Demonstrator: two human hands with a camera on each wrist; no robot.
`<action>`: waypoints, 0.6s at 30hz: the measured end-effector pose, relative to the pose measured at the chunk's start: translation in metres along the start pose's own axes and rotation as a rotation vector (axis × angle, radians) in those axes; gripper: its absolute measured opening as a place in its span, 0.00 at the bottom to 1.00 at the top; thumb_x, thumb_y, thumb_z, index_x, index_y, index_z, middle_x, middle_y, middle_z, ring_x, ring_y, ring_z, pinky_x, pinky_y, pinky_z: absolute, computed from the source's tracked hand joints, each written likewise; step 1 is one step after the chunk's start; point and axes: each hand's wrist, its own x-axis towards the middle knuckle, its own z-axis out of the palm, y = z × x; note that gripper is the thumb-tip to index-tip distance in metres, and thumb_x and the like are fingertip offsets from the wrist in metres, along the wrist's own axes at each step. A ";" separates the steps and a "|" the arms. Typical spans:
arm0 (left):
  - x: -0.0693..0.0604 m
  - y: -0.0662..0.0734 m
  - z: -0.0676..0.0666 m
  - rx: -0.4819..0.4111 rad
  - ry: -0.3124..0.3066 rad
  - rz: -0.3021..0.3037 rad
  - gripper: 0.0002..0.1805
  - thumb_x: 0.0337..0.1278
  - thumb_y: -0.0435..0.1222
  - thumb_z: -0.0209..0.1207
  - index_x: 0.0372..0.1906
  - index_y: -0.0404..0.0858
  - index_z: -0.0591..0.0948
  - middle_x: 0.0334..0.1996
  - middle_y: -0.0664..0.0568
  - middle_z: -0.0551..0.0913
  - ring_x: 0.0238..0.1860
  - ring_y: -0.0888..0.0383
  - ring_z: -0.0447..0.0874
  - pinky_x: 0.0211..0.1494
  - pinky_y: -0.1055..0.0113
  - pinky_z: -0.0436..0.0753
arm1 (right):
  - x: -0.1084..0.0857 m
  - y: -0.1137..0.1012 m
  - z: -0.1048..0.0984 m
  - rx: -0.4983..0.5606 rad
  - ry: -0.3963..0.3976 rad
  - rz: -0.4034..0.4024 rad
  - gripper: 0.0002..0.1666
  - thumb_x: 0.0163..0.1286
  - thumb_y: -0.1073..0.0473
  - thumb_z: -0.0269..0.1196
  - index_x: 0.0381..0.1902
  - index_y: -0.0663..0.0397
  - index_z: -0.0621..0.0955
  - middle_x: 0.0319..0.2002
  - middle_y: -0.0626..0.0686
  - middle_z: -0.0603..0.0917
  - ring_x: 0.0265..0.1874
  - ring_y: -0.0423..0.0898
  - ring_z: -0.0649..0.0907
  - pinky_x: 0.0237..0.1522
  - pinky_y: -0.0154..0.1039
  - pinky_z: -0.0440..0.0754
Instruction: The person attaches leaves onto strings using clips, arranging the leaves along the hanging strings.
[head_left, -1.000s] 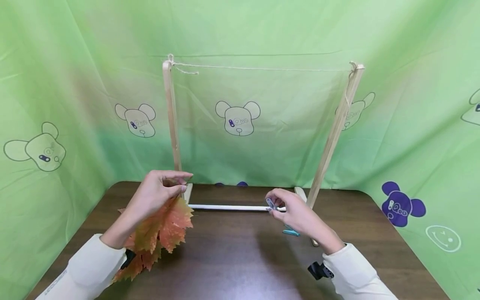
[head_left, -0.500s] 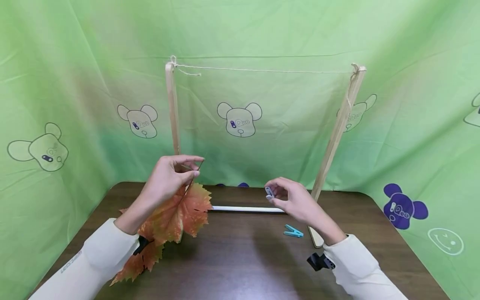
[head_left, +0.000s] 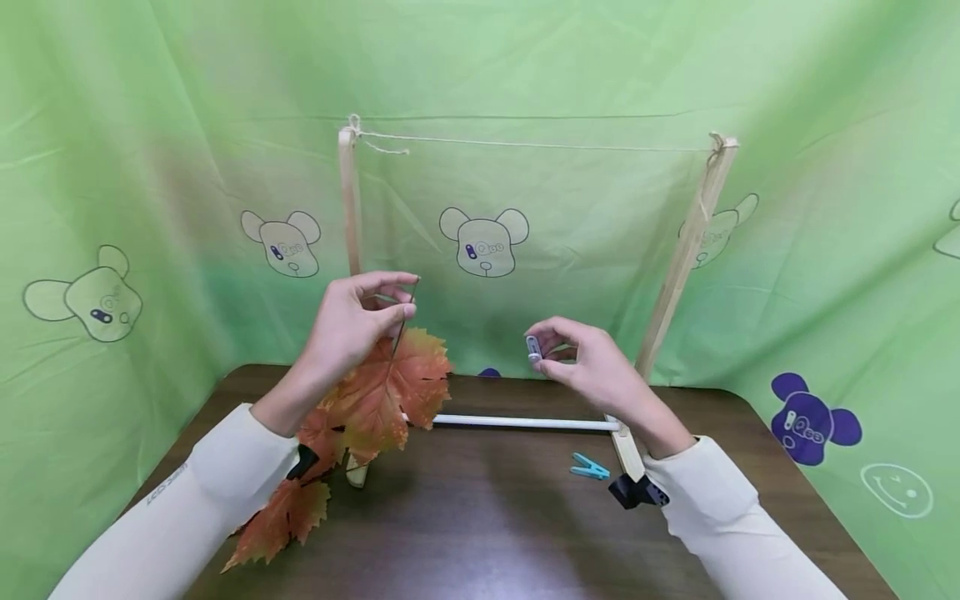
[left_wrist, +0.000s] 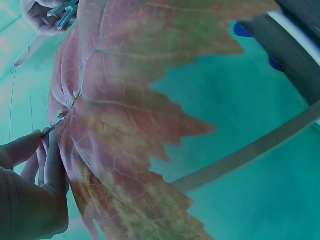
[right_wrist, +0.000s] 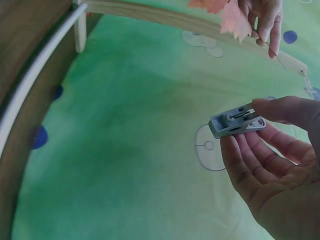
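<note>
My left hand [head_left: 352,323] pinches the thin dark stem of an orange-red artificial maple leaf [head_left: 390,392], which hangs below the fingers in front of the left post. In the left wrist view the veined leaf [left_wrist: 130,125] fills the middle, with the fingertips at its base. Between thumb and fingers my right hand [head_left: 596,362] holds a grey clothespin [head_left: 533,348], raised above the table. The right wrist view shows the clothespin [right_wrist: 236,121] from close by, with nothing in its jaws. Both hands are below the twine [head_left: 525,145], apart from it.
Two wooden posts [head_left: 686,258] carry the twine, and a white rod [head_left: 517,422] joins them low down. A blue clothespin [head_left: 590,467] lies on the brown table [head_left: 480,517] near the right foot. More maple leaves [head_left: 281,517] lie under my left forearm. Green cloth surrounds the table.
Both hands have risen from near the table. The left hand has lifted the maple leaf up and to the right; the right hand has raised the grey clothespin.
</note>
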 end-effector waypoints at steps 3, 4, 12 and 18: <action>0.006 0.005 0.001 -0.056 0.029 0.003 0.19 0.64 0.29 0.70 0.59 0.41 0.88 0.42 0.47 0.87 0.32 0.63 0.86 0.34 0.71 0.86 | 0.006 -0.007 -0.005 0.008 -0.002 -0.011 0.18 0.68 0.71 0.68 0.55 0.62 0.84 0.43 0.57 0.89 0.45 0.51 0.86 0.57 0.55 0.85; 0.008 0.006 0.002 -0.078 0.038 0.003 0.19 0.63 0.28 0.70 0.59 0.41 0.88 0.43 0.47 0.87 0.33 0.62 0.87 0.34 0.71 0.87 | 0.008 -0.009 -0.007 0.014 -0.002 -0.010 0.18 0.68 0.71 0.68 0.55 0.61 0.84 0.43 0.57 0.89 0.45 0.51 0.86 0.58 0.55 0.85; 0.020 0.019 0.008 -0.203 0.120 0.064 0.19 0.63 0.27 0.69 0.59 0.39 0.87 0.40 0.51 0.86 0.38 0.60 0.90 0.34 0.71 0.87 | 0.026 -0.025 -0.015 0.051 -0.006 0.001 0.18 0.69 0.70 0.67 0.57 0.61 0.83 0.44 0.59 0.87 0.46 0.51 0.84 0.60 0.53 0.86; 0.030 0.030 0.012 -0.250 0.166 0.077 0.20 0.62 0.27 0.70 0.59 0.39 0.87 0.39 0.54 0.86 0.39 0.63 0.90 0.37 0.71 0.89 | 0.040 -0.036 -0.021 0.080 0.009 -0.003 0.19 0.69 0.69 0.68 0.57 0.61 0.84 0.44 0.59 0.87 0.45 0.50 0.85 0.60 0.48 0.86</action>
